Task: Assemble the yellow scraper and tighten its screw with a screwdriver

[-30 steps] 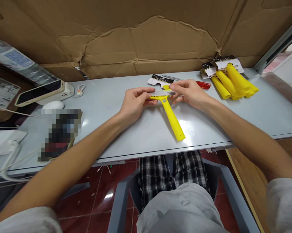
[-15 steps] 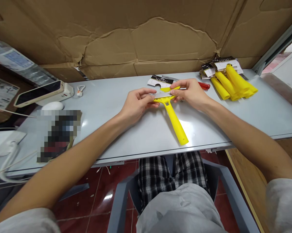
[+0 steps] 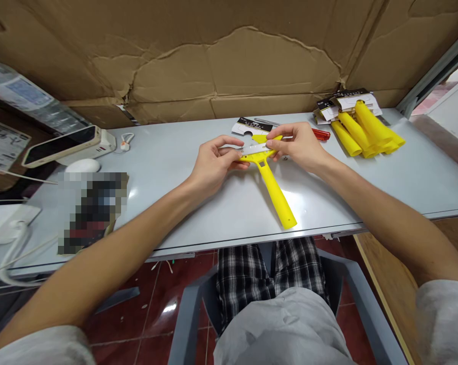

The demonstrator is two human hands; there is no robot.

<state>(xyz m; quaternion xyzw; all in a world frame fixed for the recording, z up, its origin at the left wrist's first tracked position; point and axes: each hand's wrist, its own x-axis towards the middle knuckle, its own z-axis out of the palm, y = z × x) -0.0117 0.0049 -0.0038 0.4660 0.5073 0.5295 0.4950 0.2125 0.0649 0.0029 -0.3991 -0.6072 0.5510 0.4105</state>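
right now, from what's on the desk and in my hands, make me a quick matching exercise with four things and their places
Things
1. metal strip
2. yellow T-shaped tool
3. red handle
4. group of yellow handles

Places
A. partly hidden behind the right hand
B. at the right of the desk, by printed cards
C. flat along a yellow crosspiece, between the fingers of both hands
D. crosspiece held by the left hand and right hand, its long grip slanting toward the person

Right pairs: 1-C, 2-D, 3-A, 4-B
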